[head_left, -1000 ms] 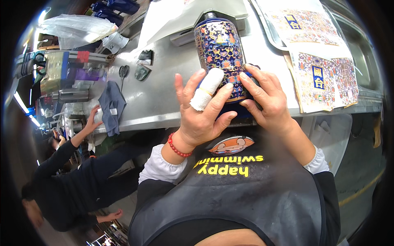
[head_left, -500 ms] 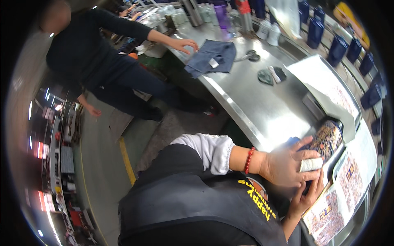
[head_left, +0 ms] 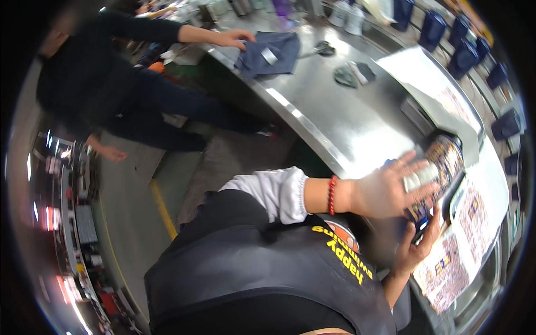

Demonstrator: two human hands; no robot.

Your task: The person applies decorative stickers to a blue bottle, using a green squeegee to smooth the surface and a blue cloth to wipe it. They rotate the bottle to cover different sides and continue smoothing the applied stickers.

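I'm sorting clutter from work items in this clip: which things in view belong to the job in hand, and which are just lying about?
In the job:
patterned bottle, under the left hand, the right hand at its base
probably the patterned sheets beside it

Seemingly lying about:
cloth, near a co-worker's hand
scissors

The left hand (head_left: 391, 191) lay spread on the patterned blue bottle (head_left: 448, 152); the right hand (head_left: 416, 250) held its near end.
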